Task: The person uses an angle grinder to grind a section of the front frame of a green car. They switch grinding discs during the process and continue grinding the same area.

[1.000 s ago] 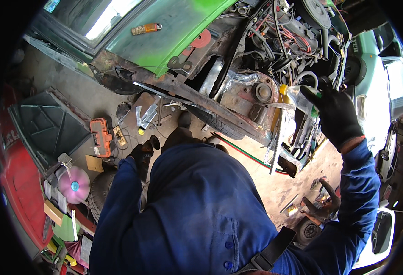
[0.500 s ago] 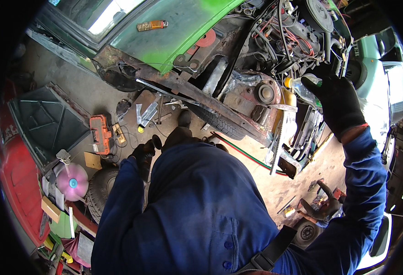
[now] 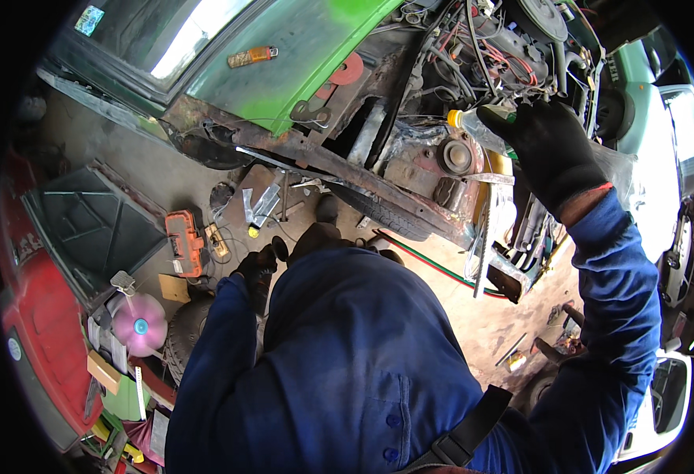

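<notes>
My right hand [image 3: 548, 146], in a black glove, is closed round a clear plastic bottle [image 3: 485, 133] with a yellow cap [image 3: 454, 118]. The bottle is tilted on its side, cap to the left, over the front of an engine bay [image 3: 473, 71]. Below it lies a rusty body panel [image 3: 418, 170] with a round mount [image 3: 456, 156]. My left hand [image 3: 258, 272], also in a dark glove, is low beside my body, closed on something dark with a round, disc-like end [image 3: 280, 249]. Its kind cannot be made out.
A lighter [image 3: 253, 56] lies on the green fender [image 3: 283, 59]. On the floor at left are an orange toolbox [image 3: 185, 242], a dark panel [image 3: 94, 237] and a pink fan [image 3: 139, 325]. A red-green hose [image 3: 434, 270] runs near the tyre [image 3: 386, 215]. A person's limbs [image 3: 552, 347] show at lower right.
My right hand has moved left with the bottle, whose cap now sits farther left and higher over the engine bay. The left hand stays low, still closed. The view has shifted slightly.
</notes>
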Action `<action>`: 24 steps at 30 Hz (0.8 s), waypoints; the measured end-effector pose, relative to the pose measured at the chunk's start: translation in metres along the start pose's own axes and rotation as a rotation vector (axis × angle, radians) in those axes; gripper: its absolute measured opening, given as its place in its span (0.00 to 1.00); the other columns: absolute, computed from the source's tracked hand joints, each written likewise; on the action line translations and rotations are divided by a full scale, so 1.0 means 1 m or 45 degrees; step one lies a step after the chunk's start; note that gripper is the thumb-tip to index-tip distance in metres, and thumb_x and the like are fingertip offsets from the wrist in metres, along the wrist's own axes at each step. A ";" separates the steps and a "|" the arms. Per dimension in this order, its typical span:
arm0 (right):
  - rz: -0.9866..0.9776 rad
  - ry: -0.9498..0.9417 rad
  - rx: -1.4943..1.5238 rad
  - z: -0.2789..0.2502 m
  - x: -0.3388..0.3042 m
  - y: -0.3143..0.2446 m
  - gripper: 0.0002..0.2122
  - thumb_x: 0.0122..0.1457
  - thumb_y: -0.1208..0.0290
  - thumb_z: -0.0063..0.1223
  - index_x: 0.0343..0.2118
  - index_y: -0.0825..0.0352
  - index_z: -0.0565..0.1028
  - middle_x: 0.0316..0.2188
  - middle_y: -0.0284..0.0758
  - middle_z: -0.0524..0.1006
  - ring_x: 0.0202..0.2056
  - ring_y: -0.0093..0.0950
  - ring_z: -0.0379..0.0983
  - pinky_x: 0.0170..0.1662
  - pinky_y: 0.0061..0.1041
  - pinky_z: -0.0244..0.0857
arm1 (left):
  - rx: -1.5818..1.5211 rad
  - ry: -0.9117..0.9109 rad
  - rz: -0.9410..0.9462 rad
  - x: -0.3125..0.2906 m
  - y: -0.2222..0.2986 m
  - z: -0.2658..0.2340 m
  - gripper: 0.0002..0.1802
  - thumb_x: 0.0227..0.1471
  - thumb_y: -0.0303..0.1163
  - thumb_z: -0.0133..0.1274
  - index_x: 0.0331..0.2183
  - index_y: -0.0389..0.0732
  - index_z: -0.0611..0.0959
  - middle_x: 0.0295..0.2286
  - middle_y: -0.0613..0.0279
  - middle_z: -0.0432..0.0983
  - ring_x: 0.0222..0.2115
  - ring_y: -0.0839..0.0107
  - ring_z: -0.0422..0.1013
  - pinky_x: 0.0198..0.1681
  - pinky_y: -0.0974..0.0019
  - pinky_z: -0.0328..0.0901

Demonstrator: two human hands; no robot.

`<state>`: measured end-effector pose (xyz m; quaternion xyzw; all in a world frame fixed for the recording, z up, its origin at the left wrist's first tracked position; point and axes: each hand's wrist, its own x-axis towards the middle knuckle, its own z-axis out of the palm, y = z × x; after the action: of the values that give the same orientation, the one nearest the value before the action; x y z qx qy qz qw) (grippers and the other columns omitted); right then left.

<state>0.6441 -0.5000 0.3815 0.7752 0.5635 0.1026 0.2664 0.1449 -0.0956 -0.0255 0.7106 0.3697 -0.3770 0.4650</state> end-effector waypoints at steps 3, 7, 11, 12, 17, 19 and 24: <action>0.048 -0.076 0.031 0.003 0.002 -0.003 0.27 0.62 0.72 0.60 0.65 0.44 0.81 0.36 0.34 0.83 0.39 0.35 0.82 0.43 0.36 0.75 | 0.002 -0.006 0.003 0.000 0.000 -0.001 0.24 0.50 0.40 0.75 0.48 0.42 0.90 0.43 0.55 0.87 0.43 0.59 0.83 0.48 0.56 0.75; 0.065 -0.147 0.108 0.005 -0.001 -0.004 0.30 0.59 0.73 0.63 0.67 0.45 0.79 0.36 0.35 0.83 0.40 0.36 0.82 0.41 0.36 0.75 | 0.017 -0.025 0.019 0.002 0.003 0.000 0.24 0.50 0.40 0.75 0.48 0.42 0.89 0.43 0.55 0.87 0.43 0.59 0.83 0.48 0.56 0.75; 0.121 -0.096 0.275 0.005 -0.006 -0.007 0.29 0.61 0.74 0.61 0.66 0.45 0.80 0.34 0.35 0.83 0.37 0.36 0.83 0.40 0.36 0.76 | 0.040 -0.048 0.032 0.007 0.010 0.001 0.24 0.50 0.39 0.75 0.48 0.42 0.89 0.43 0.55 0.87 0.43 0.59 0.83 0.47 0.56 0.75; 0.138 -0.083 0.293 0.004 -0.007 -0.008 0.28 0.62 0.74 0.60 0.65 0.44 0.81 0.34 0.34 0.83 0.37 0.35 0.83 0.40 0.35 0.76 | 0.044 -0.052 0.034 0.008 0.011 0.001 0.25 0.50 0.39 0.75 0.48 0.42 0.89 0.43 0.55 0.87 0.43 0.59 0.83 0.47 0.56 0.75; 0.156 -0.290 0.111 -0.004 -0.018 -0.014 0.27 0.63 0.74 0.59 0.64 0.42 0.81 0.36 0.33 0.84 0.41 0.35 0.83 0.45 0.36 0.76 | 0.065 -0.057 0.040 0.006 0.015 0.002 0.25 0.50 0.39 0.75 0.49 0.42 0.88 0.43 0.55 0.87 0.43 0.60 0.83 0.47 0.56 0.76; 0.169 -0.372 0.092 -0.006 -0.024 -0.012 0.26 0.63 0.74 0.59 0.64 0.42 0.82 0.37 0.33 0.84 0.43 0.35 0.83 0.47 0.36 0.76 | 0.063 -0.058 0.045 0.006 0.015 0.003 0.25 0.50 0.39 0.75 0.49 0.42 0.88 0.43 0.56 0.87 0.43 0.60 0.83 0.47 0.56 0.76; 0.193 -0.449 0.015 -0.005 -0.044 0.005 0.26 0.63 0.75 0.59 0.63 0.43 0.82 0.36 0.34 0.82 0.43 0.35 0.82 0.48 0.36 0.76 | 0.056 -0.065 0.066 0.009 0.021 0.007 0.26 0.50 0.39 0.76 0.49 0.42 0.88 0.43 0.56 0.86 0.43 0.60 0.82 0.47 0.56 0.76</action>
<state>0.6303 -0.5404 0.3944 0.8230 0.4486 -0.0183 0.3479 0.1656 -0.1069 -0.0277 0.7200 0.3309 -0.3910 0.4683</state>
